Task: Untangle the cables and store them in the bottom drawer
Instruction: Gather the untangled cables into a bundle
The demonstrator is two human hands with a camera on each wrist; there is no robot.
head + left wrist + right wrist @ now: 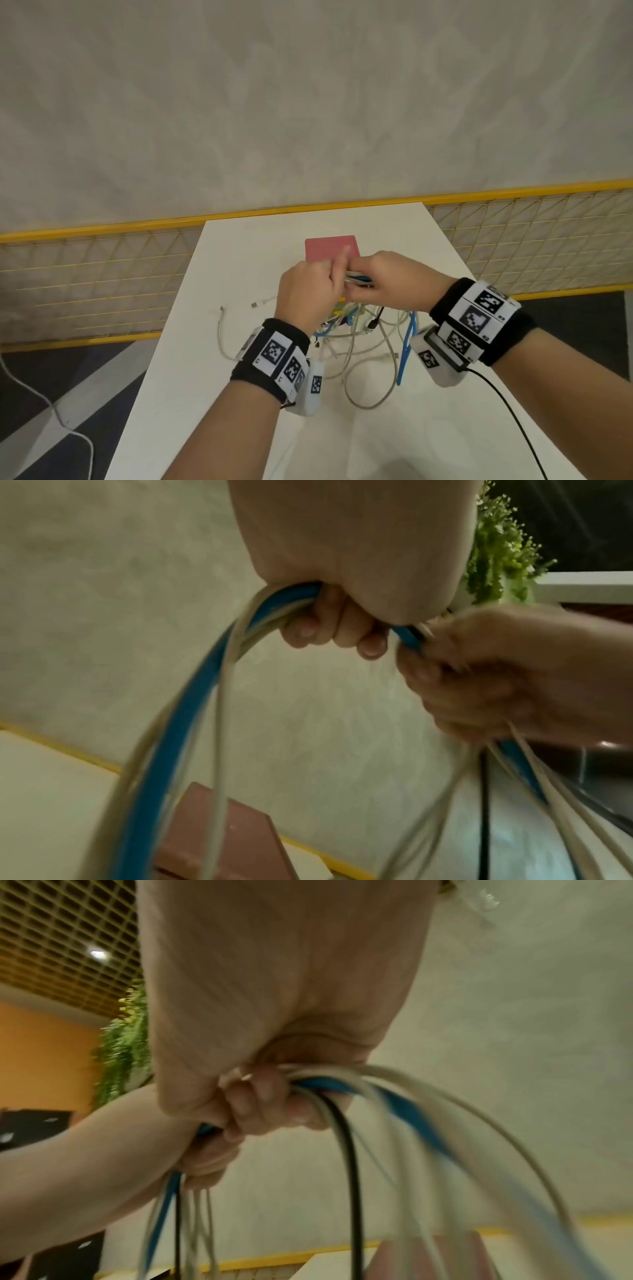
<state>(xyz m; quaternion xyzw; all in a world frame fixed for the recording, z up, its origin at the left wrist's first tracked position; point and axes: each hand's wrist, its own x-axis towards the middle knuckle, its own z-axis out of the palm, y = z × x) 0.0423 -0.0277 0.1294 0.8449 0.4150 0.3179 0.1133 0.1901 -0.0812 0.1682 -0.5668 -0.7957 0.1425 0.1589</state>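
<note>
The cables (363,329) are a mixed bunch of white, blue and black ones, gathered into one bundle and lifted above the middle of the tabletop (191,394), with their loops hanging down onto it and spreading toward the near edge. The left hand (305,291) is wrapped around the bundle, fingers (337,631) curled under it with a thick blue cable arching out of the fist. Right beside it, nearly touching, the right hand (387,277) clutches the same bundle, fingers (260,1104) folded around white, blue and black strands that trail downward. A couple of loose white ends lie on the tabletop toward its left edge. Behind the hands, toward the far edge, stands a pink box (332,248). Beyond the table runs a yellow wire fence (102,274). Both wrists wear black bands with printed square markers.
</note>
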